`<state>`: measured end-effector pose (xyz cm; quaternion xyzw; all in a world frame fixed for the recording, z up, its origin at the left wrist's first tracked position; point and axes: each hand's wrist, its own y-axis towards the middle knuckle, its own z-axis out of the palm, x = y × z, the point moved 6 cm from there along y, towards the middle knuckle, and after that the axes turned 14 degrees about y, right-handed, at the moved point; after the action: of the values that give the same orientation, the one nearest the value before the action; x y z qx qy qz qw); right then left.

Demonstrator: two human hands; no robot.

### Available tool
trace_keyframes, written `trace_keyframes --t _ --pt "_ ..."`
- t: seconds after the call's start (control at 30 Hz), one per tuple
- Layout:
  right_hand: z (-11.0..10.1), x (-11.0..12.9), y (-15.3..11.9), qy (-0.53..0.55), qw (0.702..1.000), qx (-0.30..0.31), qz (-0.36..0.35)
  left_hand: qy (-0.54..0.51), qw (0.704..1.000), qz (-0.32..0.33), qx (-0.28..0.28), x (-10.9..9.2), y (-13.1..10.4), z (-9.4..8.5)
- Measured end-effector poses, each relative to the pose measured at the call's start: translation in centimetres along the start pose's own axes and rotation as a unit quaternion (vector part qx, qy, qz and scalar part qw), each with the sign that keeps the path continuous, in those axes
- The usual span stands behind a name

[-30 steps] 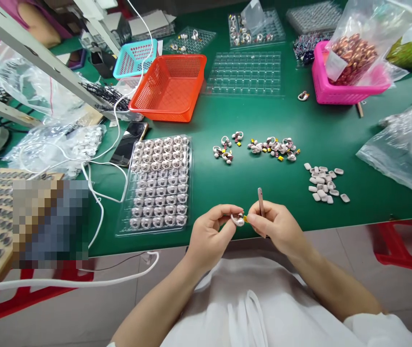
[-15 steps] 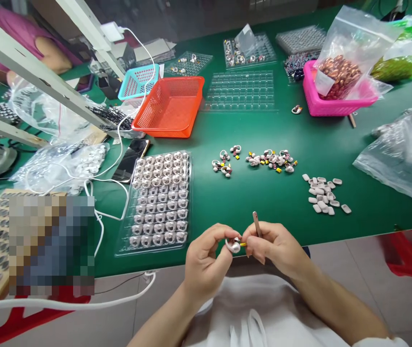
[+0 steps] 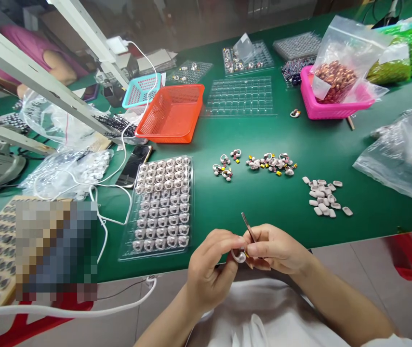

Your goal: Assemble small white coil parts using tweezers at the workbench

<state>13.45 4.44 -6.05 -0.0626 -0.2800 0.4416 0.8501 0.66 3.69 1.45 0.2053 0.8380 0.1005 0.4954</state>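
Left hand (image 3: 208,271) pinches a pale piece (image 3: 241,259), right hand (image 3: 280,249) alongside grips a slim tool (image 3: 247,224); seemingly adjusting, next needing steadiness

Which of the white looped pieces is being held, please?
The looped piece between the fingers of the left hand, beside the right hand with its thin tool; the pieces in the loose pile lie on the green table.

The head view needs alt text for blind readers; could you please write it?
The left hand holds a pale part; the right hand, holding a thin tool, is beside it. On the green table lie a filled tray, loose parts, an orange basket and a pink basket.
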Motion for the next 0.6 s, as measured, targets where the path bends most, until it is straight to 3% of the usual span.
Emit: trace_keyframes --t 0.13,0.37,0.6 --pt "-0.1 0.2 0.1 -0.015 0.999 -0.015 -0.024 -0.037 0.998 -0.042 0.004 0.6 -0.4 0.4" --pt "-0.4 0.3 -0.3 -0.076 0.989 -0.056 -0.116 -0.117 0.974 -0.195 -0.003 2.5 -1.5 1.0" --pt "0.1 0.9 -1.2 -0.154 0.962 -0.104 -0.199 -0.107 0.969 -0.221 -0.017 3.2 -1.7 1.1"
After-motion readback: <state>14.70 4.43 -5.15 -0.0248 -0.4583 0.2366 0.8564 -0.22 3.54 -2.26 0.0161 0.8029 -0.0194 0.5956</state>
